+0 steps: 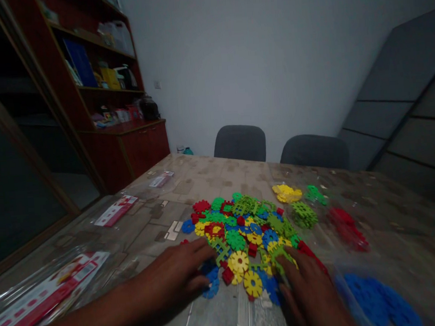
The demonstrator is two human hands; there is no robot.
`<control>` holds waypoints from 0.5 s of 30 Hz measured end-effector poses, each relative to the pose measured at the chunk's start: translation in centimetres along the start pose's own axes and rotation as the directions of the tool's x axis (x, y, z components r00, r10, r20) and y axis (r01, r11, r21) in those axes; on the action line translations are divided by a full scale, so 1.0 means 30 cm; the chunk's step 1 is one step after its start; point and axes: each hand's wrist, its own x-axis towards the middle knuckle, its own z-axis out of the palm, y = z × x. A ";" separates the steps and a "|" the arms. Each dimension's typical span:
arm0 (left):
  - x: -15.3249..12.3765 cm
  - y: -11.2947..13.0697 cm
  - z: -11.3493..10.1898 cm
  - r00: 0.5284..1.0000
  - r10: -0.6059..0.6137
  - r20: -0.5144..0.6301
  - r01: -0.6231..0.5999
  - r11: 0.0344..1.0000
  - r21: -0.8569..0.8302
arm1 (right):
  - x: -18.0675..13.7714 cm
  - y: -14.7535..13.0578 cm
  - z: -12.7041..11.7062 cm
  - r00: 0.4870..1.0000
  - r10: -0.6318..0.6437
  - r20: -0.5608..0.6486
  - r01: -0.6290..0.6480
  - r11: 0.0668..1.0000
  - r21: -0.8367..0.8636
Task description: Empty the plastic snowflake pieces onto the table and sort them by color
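A heap of flat plastic interlocking pieces [235,240] in red, yellow, green and blue lies on the table in front of me. My left hand [184,271] rests at the heap's near left edge, fingers stretched out and thumb apart, beside a blue notched disc [211,284]. At the near right side, my right hand [310,289] has its fingers bent around a light green interlocking piece [279,254], partly hidden and slightly blurred. Yellow notched discs [253,282] lie between the two hands.
Sorted pieces sit to the right: yellow [286,193], green [315,195], light green [303,215], red [348,228] and blue [379,298]. Clear packets with printed cards [49,292] lie left on the patterned table [203,176]. Two grey chairs [239,142] stand beyond.
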 end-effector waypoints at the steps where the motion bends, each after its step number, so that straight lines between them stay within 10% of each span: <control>1: 0.022 -0.005 -0.015 0.999 0.018 -0.027 -0.017 1.000 0.021 | 0.002 0.006 0.002 0.999 0.043 -0.027 -0.044 0.999 -0.028; 8: 0.092 -0.116 -0.060 0.980 -0.081 -0.184 0.105 0.986 0.126 | 0.057 -0.027 -0.002 0.933 0.349 0.083 -0.343 0.936 -0.082; 15: 0.099 -0.102 -0.007 0.998 -0.028 -0.062 0.030 0.999 0.030 | 0.071 -0.043 0.045 0.950 0.300 0.093 -0.298 0.954 -0.027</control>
